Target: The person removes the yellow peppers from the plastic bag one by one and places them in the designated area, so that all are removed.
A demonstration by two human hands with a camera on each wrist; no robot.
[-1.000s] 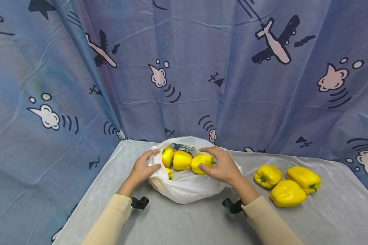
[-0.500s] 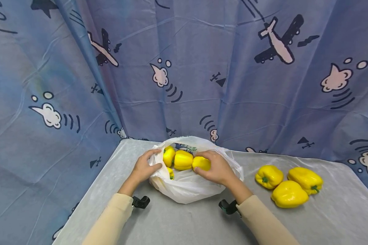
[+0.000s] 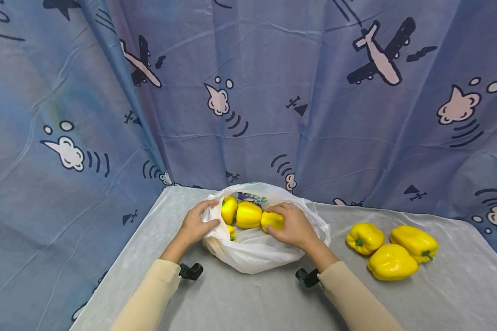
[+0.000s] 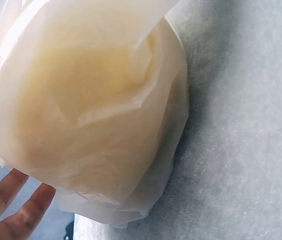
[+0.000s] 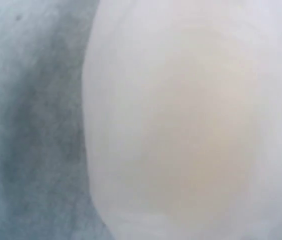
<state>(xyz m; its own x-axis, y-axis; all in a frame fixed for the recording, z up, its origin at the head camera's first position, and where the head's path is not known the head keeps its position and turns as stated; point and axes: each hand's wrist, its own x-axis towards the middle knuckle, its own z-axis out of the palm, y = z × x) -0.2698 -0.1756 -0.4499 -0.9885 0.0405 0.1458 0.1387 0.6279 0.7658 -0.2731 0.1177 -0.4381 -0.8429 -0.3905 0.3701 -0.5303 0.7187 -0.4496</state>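
A white plastic bag (image 3: 256,257) lies with its mouth open in the head view, several yellow bell peppers (image 3: 248,215) showing inside. At the bag's left rim, my left hand (image 3: 194,224) holds the plastic between thumb and fingers. Two of its fingers (image 4: 31,207) show beside the bag in the left wrist view. Inside the mouth, my right hand (image 3: 294,226) grips the rightmost bell pepper (image 3: 273,220), partly covering it. Blurred white plastic (image 5: 191,125) fills most of the right wrist view and hides that hand.
Three more yellow peppers (image 3: 392,262) sit grouped on the grey cloth-covered table (image 3: 248,303), right of the bag. A blue printed curtain (image 3: 248,92) hangs behind and along the left side.
My right hand has moved left and lower into the bag, and its fingers have closed round the rightmost bell pepper. My left hand keeps its place at the rim.
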